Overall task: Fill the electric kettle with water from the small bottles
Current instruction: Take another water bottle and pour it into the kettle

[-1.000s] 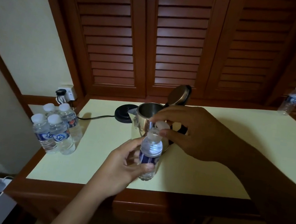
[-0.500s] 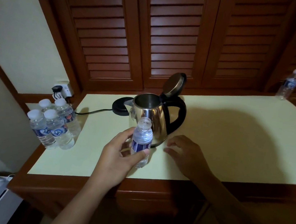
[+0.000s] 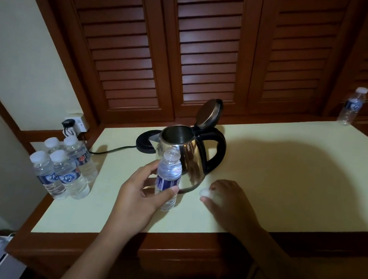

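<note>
So the left hand [image 3: 138, 194] is wrapped around one small water bottle [image 3: 168, 179], thumb on the near side and fingers round the back, bottle standing upright with its cap off and its bottom at or just above the pale yellow tabletop [image 3: 289, 188]; can't tell if it's actually touching. Right behind it, basically touching in the view, is the one steel electric kettle [image 3: 185, 156] with its lid [image 3: 209, 114] flipped up and the black handle [image 3: 218, 153] facing right. It's off its round black base [image 3: 146, 142], which sits just behind and to the left with a cord [image 3: 111, 148] running to the wall socket [image 3: 73, 125]. The right hand [image 3: 224, 198] is resting low on the table just right of the kettle, fingers curled loosely over one white cap [image 3: 205, 191] at its fingertips. Bottle count: four capped ones bunched together at the left edge of the table [image 3: 64, 170], one more capped bottle [image 3: 352, 106] way off at the far right corner, plus the open one in hand, so six total. Brown louvered doors [image 3: 202, 48] run along the back.
</note>
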A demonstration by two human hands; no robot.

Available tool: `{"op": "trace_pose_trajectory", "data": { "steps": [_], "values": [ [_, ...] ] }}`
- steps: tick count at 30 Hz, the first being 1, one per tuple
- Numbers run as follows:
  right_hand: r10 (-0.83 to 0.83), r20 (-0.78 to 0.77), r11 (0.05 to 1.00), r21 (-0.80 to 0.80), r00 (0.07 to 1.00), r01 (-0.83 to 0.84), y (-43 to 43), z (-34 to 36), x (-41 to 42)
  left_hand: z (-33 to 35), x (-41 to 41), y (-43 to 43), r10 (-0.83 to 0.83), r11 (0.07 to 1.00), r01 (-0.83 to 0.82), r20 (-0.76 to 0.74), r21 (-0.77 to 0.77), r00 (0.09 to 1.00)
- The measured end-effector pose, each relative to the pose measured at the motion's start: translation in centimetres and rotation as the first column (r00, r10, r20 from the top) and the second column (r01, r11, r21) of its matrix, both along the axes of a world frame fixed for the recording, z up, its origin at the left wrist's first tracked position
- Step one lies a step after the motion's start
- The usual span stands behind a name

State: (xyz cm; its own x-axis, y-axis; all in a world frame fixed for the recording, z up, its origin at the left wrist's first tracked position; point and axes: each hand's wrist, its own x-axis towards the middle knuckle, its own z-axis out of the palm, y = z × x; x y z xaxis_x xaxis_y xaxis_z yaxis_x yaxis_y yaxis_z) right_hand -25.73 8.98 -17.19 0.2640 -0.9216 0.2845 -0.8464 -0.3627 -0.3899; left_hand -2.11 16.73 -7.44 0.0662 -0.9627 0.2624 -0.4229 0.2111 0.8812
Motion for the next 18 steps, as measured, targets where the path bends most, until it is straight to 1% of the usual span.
{"op": "trace_pose_trajectory", "data": {
  "steps": [2,3,6,10,15,18],
  "values": [
    [-0.027,-0.025,0.999,-0.035,0.999,0.026,0.4,0.1,0.2,0.7,0.2,-0.4,0.009,0.999,-0.008,0.039,-0.034,0.999],
    [-0.045,-0.054,0.999,-0.024,0.997,0.044,0.6,0.2,0.3,1.1,0.3,-0.5,0.014,0.999,-0.011,0.066,-0.052,0.998],
    [-0.061,-0.136,0.992,0.099,0.989,0.074,0.6,0.0,0.5,2.0,1.2,-1.5,0.042,0.997,-0.030,0.164,-0.074,0.986],
    [-0.042,-0.189,0.990,0.127,0.981,0.067,0.4,0.1,0.4,3.9,2.5,-2.8,0.080,0.995,-0.057,0.321,-0.080,0.944],
    [-0.047,-0.200,0.992,0.108,0.979,0.070,0.3,-0.2,0.4,6.5,4.2,-5.0,0.159,0.986,-0.108,0.525,-0.125,0.836],
    [-0.047,-0.192,0.992,0.103,0.980,0.067,0.3,-0.2,0.4,8.0,4.8,-6.4,0.204,0.978,-0.124,0.651,-0.167,0.731]
  ]
}}
